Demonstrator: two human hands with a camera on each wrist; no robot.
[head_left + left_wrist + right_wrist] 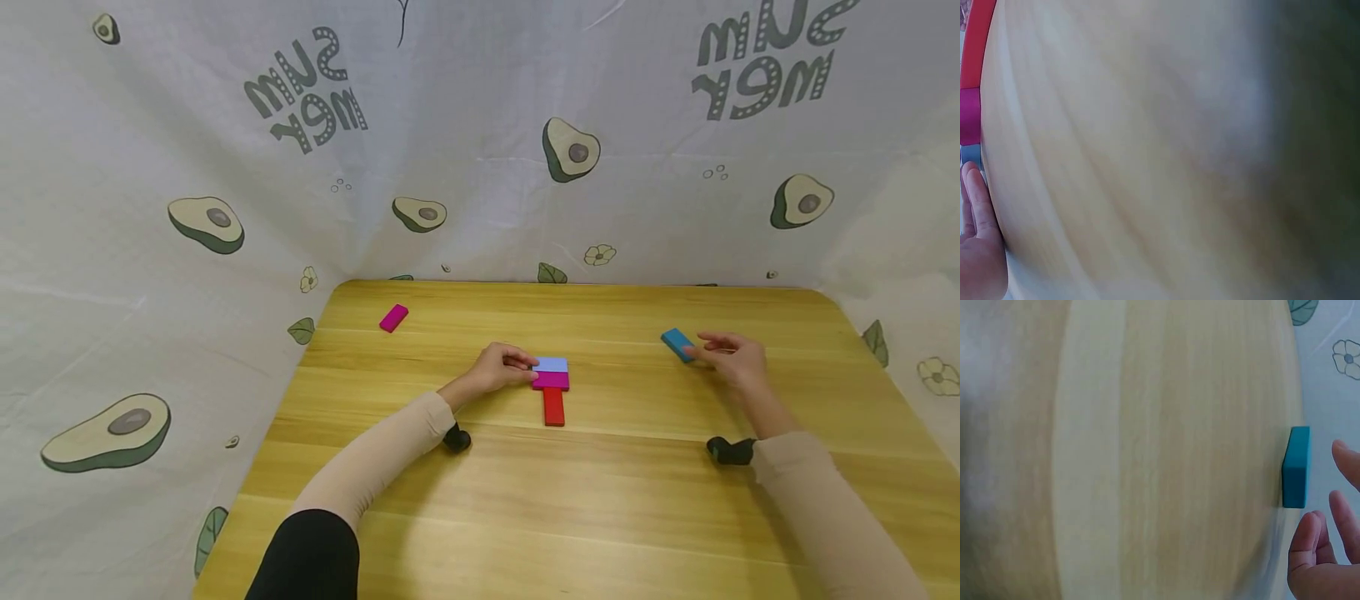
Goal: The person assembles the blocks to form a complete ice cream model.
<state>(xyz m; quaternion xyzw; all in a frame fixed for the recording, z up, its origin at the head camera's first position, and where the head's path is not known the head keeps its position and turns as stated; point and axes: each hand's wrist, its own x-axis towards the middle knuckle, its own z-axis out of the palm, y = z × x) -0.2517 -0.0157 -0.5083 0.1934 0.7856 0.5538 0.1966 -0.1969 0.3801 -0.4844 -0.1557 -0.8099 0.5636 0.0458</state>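
Note:
Near the table's middle, a light blue block (pixel 551 364) lies against a magenta block (pixel 551 381), both crosswise. A red block (pixel 553 407) extends from the magenta one toward the front, forming a T. My left hand (pixel 498 367) is at the left ends of the light blue and magenta blocks, its fingertips touching there. In the left wrist view its extended digit (pixel 980 203) meets the light blue end. At the right, a blue block (pixel 678 344) lies on the table. My right hand (pixel 735 358) is beside it, with fingers spread apart in the right wrist view.
Another magenta block (pixel 393 318) lies toward the back left of the wooden table (pixel 555 517). Behind the table's far edge hangs a white cloth (pixel 480 108) printed with avocados and letters. Black wrist cameras protrude below both sleeves.

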